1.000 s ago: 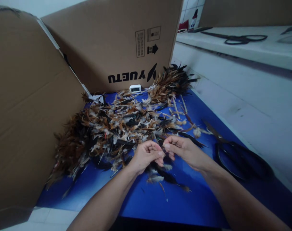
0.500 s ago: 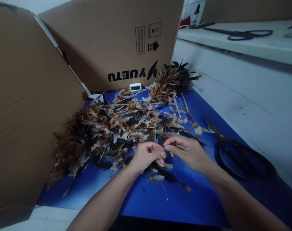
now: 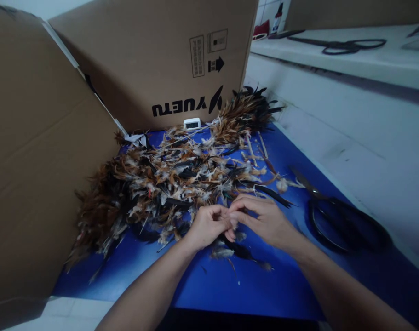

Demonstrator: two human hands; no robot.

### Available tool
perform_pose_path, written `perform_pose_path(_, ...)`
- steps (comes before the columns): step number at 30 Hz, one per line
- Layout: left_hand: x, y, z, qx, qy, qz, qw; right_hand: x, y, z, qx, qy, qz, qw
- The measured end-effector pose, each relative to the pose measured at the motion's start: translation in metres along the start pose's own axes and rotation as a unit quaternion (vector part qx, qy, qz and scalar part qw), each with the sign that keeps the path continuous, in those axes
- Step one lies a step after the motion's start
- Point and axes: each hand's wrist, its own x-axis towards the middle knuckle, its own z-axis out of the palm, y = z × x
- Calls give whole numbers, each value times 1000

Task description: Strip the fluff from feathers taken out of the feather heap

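Observation:
Low over the near edge of a feather pile (image 3: 181, 174), my left hand (image 3: 211, 224) and my right hand (image 3: 262, 218) meet at the fingertips. The left fingers are curled in, thumb pressed against them. On the right, thumb and forefinger pinch together at the left fingertips. Whatever lies between them is too small and hidden to name, though a pale bit shows by the left thumb. Beneath the hands, a dark feather (image 3: 243, 252) and a grey fluffy feather (image 3: 221, 252) lie on the blue tabletop (image 3: 202, 292).
Black-handled scissors (image 3: 347, 220) lie to the right of my right hand. Cardboard panels (image 3: 136, 55) wall the left and back. A feather bundle (image 3: 247, 112) and a small white digital display (image 3: 192, 123) stand at the back. More scissors (image 3: 347, 46) rest on a ledge.
My right fingertips have come in against the left ones, closing the small gap between the hands. The whole view has shifted slightly; the feathers and scissors lie as before.

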Motion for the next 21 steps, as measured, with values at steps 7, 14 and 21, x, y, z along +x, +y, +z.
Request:
perform_pose_path(7, 1, -2, -2, -65, -19, 37, 997, 4, 7, -21, 113, 50, 89, 988)
perform_pose_path(14, 2, -2, -4, -84, -20, 62, 994, 3, 4, -21, -15, -90, 47, 995)
perform_pose_path(21, 2, -3, -3, -59, -14, 62, 996, 1, 1, -14, -51, -67, 23, 996)
